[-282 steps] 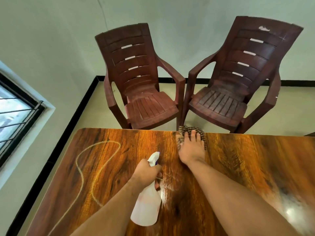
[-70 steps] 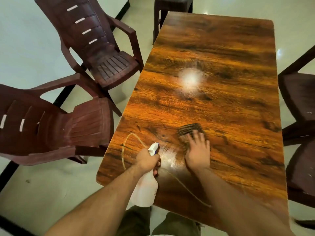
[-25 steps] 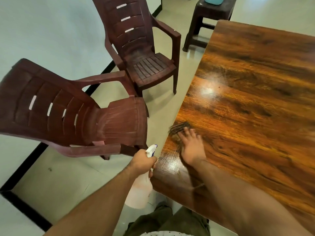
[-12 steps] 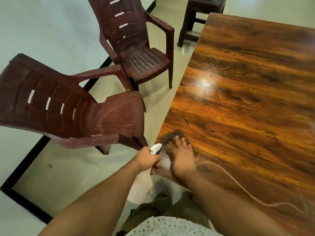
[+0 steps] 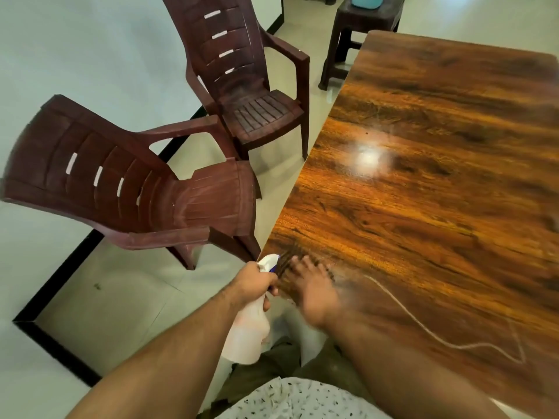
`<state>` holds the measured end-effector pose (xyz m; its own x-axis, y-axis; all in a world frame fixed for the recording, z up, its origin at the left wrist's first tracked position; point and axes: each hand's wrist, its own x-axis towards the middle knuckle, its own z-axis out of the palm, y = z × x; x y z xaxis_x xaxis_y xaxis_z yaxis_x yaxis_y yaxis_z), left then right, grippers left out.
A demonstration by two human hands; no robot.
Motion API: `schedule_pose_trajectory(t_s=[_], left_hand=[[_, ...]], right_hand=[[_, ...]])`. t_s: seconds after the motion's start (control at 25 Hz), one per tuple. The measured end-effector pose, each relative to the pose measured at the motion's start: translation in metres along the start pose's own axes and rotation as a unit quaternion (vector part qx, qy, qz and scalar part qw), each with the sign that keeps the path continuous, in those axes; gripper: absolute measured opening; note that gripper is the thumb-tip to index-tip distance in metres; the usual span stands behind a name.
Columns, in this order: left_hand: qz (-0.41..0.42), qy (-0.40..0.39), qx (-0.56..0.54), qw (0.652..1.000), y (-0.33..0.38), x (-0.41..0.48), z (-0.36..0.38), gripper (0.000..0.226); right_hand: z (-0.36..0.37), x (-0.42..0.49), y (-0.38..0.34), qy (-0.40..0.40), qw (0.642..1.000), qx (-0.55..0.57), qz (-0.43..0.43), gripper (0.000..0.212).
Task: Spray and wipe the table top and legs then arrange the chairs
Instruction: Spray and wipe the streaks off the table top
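Observation:
A glossy wood-grain table top (image 5: 423,192) fills the right side. My right hand (image 5: 311,287) lies flat with fingers spread on a dark striped cloth (image 5: 286,261) at the table's near left corner; most of the cloth is hidden under it. Just left of that corner, off the table, my left hand (image 5: 251,284) grips a white spray bottle (image 5: 248,331) by its neck, nozzle toward the cloth. Two dark red plastic armchairs stand left of the table, one near (image 5: 127,189) and one farther back (image 5: 242,80).
A dark plastic stool (image 5: 357,28) with a teal object on it stands at the table's far left corner. A pale wall with black skirting runs along the left. Tiled floor lies between chairs and table. A thin pale curved line shows on the table's near right part.
My right hand has slid the cloth back toward the table's near left corner edge. The left hand with the bottle stays beside it. The view has shifted slightly.

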<state>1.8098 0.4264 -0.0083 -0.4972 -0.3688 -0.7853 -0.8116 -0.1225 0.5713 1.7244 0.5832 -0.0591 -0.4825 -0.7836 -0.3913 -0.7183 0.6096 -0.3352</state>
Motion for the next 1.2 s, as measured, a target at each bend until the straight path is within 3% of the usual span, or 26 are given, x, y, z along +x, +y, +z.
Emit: schedule_pose_trajectory(t_s=[0.08, 0.12, 0.16, 0.2, 0.28, 0.32, 0.36, 0.48, 0.52, 0.56, 0.64, 0.68, 0.72, 0.76, 0.84, 0.88, 0.92, 0.96, 1.04, 1.08, 1.12, 1.2], left_hand=[[-0.004, 0.006, -0.009, 1.000, -0.005, -0.006, 0.011, 0.015], [-0.002, 0.008, -0.010, 1.000, -0.008, -0.008, 0.018, 0.016], [-0.001, 0.007, -0.005, 1.000, -0.011, -0.009, 0.027, 0.019], [0.001, 0.002, 0.004, 1.000, -0.013, -0.011, 0.039, 0.023], [0.002, -0.012, 0.021, 1.000, -0.013, -0.018, 0.066, 0.029], [-0.001, -0.019, 0.023, 1.000, -0.011, -0.023, 0.079, 0.033], [-0.007, -0.027, 0.020, 0.999, -0.008, -0.027, 0.094, 0.038], [-0.015, -0.076, 0.042, 0.996, -0.002, -0.040, 0.132, 0.045], [-0.018, -0.087, 0.040, 0.995, -0.002, -0.042, 0.144, 0.048], [-0.021, -0.094, 0.032, 0.995, -0.003, -0.044, 0.155, 0.053], [-0.027, -0.085, 0.020, 0.996, -0.008, -0.046, 0.172, 0.061], [-0.032, -0.075, 0.021, 0.996, -0.011, -0.049, 0.178, 0.064], [-0.037, -0.068, 0.017, 0.997, -0.013, -0.052, 0.182, 0.065], [-0.037, -0.062, 0.007, 0.997, -0.017, -0.053, 0.184, 0.067], [-0.033, -0.048, -0.009, 0.998, -0.024, -0.057, 0.187, 0.066], [-0.034, -0.038, -0.008, 0.999, -0.026, -0.059, 0.188, 0.064], [-0.039, -0.023, -0.009, 0.999, -0.028, -0.060, 0.189, 0.062], [-0.042, -0.009, -0.015, 0.999, -0.030, -0.062, 0.189, 0.059], [-0.047, 0.009, -0.037, 0.998, -0.034, -0.065, 0.191, 0.048], [-0.046, 0.017, -0.040, 0.998, -0.037, -0.064, 0.191, 0.043], [-0.043, 0.023, -0.044, 0.998, -0.040, -0.065, 0.191, 0.042], [-0.043, 0.030, -0.071, 0.996, -0.048, -0.061, 0.192, 0.047]], right_hand=[[0.000, -0.021, 0.016, -0.049, 0.985, -0.005, -0.166, 0.058], [-0.006, -0.021, 0.044, -0.038, 0.982, -0.002, -0.183, 0.055], [-0.015, -0.021, 0.073, -0.017, 0.991, 0.002, -0.135, 0.054], [-0.021, -0.021, 0.102, 0.027, 0.999, 0.013, -0.027, 0.054], [-0.026, -0.028, 0.132, 0.095, 0.973, 0.062, 0.201, 0.058], [-0.023, -0.035, 0.130, 0.103, 0.966, 0.067, 0.228, 0.060], [-0.019, -0.045, 0.125, 0.101, 0.975, 0.051, 0.189, 0.060], [-0.030, -0.080, 0.164, 0.015, 0.999, 0.000, -0.044, 0.053], [-0.042, -0.082, 0.195, 0.010, 0.999, -0.001, -0.041, 0.053], [-0.052, -0.082, 0.224, 0.029, 0.999, 0.019, 0.028, 0.054], [-0.062, -0.077, 0.252, 0.073, 0.960, 0.060, 0.263, 0.060], [-0.058, -0.075, 0.240, 0.081, 0.939, 0.063, 0.328, 0.063], [-0.050, -0.070, 0.219, 0.084, 0.941, 0.047, 0.325, 0.065], [-0.040, -0.065, 0.198, 0.089, 0.959, 0.030, 0.268, 0.065], [-0.029, -0.069, 0.176, 0.044, 0.998, -0.008, 0.039, 0.061], [-0.034, -0.063, 0.182, 0.004, 0.998, -0.023, -0.062, 0.059], [-0.043, -0.049, 0.193, -0.023, 0.993, -0.024, -0.110, 0.057], [-0.050, -0.035, 0.199, -0.032, 0.996, -0.011, -0.078, 0.057], [-0.056, -0.008, 0.189, 0.007, 0.994, 0.009, 0.105, 0.062], [-0.052, 0.000, 0.166, 0.010, 0.992, -0.003, 0.129, 0.065], [-0.042, 0.002, 0.139, -0.004, 0.998, -0.019, 0.067, 0.065], [-0.021, -0.020, 0.105, -0.078, 0.978, -0.091, -0.170, 0.063]])
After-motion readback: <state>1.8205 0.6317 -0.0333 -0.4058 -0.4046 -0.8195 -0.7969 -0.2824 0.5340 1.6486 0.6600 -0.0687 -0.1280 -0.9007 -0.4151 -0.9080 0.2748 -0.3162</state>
